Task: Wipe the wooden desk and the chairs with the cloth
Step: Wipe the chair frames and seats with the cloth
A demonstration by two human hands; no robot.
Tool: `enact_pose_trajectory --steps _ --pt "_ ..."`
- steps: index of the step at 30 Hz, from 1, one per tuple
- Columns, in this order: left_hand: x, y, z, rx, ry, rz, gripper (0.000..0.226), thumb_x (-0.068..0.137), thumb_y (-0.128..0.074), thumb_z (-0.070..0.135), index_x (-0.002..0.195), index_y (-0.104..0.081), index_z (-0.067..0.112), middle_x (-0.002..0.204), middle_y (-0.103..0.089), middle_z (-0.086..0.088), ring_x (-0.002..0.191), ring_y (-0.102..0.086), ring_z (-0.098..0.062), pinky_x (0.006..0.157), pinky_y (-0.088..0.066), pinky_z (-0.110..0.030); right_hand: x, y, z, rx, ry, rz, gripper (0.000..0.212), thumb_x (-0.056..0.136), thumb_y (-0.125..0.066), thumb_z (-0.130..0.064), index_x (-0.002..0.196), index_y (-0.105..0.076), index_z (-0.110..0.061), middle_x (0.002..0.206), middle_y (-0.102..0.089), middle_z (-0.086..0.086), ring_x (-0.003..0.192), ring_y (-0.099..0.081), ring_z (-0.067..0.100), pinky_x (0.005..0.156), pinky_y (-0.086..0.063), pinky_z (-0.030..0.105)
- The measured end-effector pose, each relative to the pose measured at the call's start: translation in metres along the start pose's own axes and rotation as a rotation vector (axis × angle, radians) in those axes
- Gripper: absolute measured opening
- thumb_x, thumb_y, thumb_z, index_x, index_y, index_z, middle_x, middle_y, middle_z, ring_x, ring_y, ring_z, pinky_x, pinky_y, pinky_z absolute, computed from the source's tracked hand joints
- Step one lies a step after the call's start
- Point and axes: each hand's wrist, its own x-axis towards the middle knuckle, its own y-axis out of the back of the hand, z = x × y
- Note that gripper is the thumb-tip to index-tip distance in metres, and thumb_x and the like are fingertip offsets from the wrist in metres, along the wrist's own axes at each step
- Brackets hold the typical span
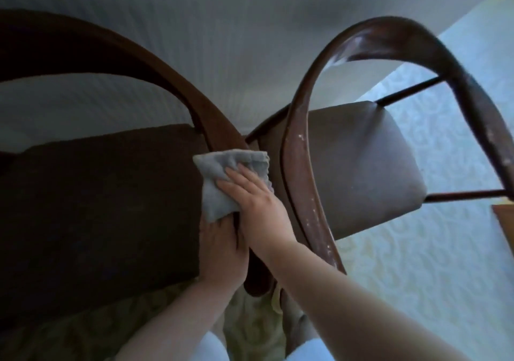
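Two wooden chairs stand side by side against the wall, seen from above. The left chair (97, 207) has a dark seat and a curved brown back rail (167, 77). The right chair (356, 166) has a grey-brown seat and a scuffed curved back rail (300, 138). A grey cloth (217, 188) is wrapped over the left chair's rail where it comes down beside the seat. My right hand (258, 205) lies on the cloth with straight fingers and presses it to the rail. Just below, my left hand (222, 249) grips the same rail, its fingertips hidden under the cloth's lower edge.
A pale striped wall (250, 27) runs behind both chairs. Light patterned flooring (417, 277) lies to the right and below. A brown wooden corner (504, 221) shows at the right edge. The two back rails almost touch near my hands.
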Motion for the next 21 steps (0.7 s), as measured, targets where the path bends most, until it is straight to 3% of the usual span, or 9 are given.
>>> enact_pose_trajectory --steps 2,4,8,11,15,17,21 --pt "0.004 -0.001 0.016 -0.011 0.063 0.059 0.047 0.099 -0.037 0.025 0.143 -0.036 0.007 0.146 -0.042 -0.013 0.138 -0.034 -0.023 0.116 -0.024 -0.038 0.010 0.021 -0.008 0.057 -0.071 0.078 0.047 0.088 -0.058 -0.008 0.132 -0.056 -0.023 0.148 -0.041 -0.003 0.143 -0.024 0.013 0.115 -0.027 0.043" --pt "0.007 0.003 0.031 -0.220 0.166 0.113 0.056 0.099 -0.038 0.016 0.151 -0.018 0.011 0.158 -0.018 -0.007 0.146 -0.014 -0.015 0.120 -0.013 -0.034 -0.016 0.055 0.001 0.035 -0.057 0.162 0.045 0.088 -0.053 -0.009 0.130 -0.058 -0.024 0.146 -0.045 -0.005 0.141 -0.027 0.010 0.115 -0.026 0.031" --pt "-0.002 0.000 0.054 -0.241 0.196 0.146 0.059 0.100 -0.034 0.019 0.152 -0.006 0.020 0.160 0.004 0.003 0.146 0.004 -0.009 0.119 -0.006 -0.033 -0.132 0.101 0.063 -0.064 -0.029 0.232 0.045 0.086 -0.052 0.001 0.125 -0.062 -0.018 0.142 -0.049 -0.004 0.138 -0.037 0.015 0.111 -0.031 0.025" --pt "-0.017 -0.018 0.069 -0.093 0.183 0.190 0.057 0.100 -0.030 0.026 0.152 -0.009 0.020 0.158 0.005 0.007 0.145 0.010 -0.010 0.117 0.003 -0.033 -0.192 0.101 0.102 -0.061 -0.056 0.133 0.048 0.085 -0.045 0.001 0.127 -0.060 -0.018 0.144 -0.048 -0.005 0.136 -0.040 0.020 0.110 -0.034 0.029" --pt "-0.043 -0.039 0.095 -0.083 0.208 0.221 0.057 0.097 -0.021 0.034 0.152 -0.017 0.022 0.158 -0.004 0.009 0.145 0.007 -0.004 0.117 0.008 -0.029 -0.176 0.084 0.124 -0.118 0.284 -0.208 0.053 0.085 -0.044 -0.007 0.135 -0.054 -0.021 0.151 -0.037 -0.005 0.142 -0.028 0.017 0.112 -0.032 0.035" --pt "-0.048 -0.048 0.107 -0.126 0.214 0.256 0.056 0.097 -0.020 0.034 0.151 -0.020 0.023 0.157 -0.008 0.010 0.145 0.003 -0.003 0.119 0.004 -0.032 -0.149 0.087 0.140 -0.106 0.312 -0.210 0.055 0.085 -0.048 -0.003 0.137 -0.052 -0.021 0.151 -0.036 -0.005 0.143 -0.025 0.015 0.115 -0.025 0.030" --pt "-0.053 -0.062 0.126 -0.249 0.317 0.404 0.057 0.096 -0.019 0.039 0.151 -0.019 0.024 0.156 -0.007 0.014 0.144 0.003 0.002 0.119 0.002 -0.031 -0.157 0.083 0.155 0.002 0.168 -0.143 0.074 0.075 -0.063 0.012 0.139 -0.049 -0.023 0.151 -0.034 -0.006 0.142 -0.026 0.012 0.115 -0.020 0.022"
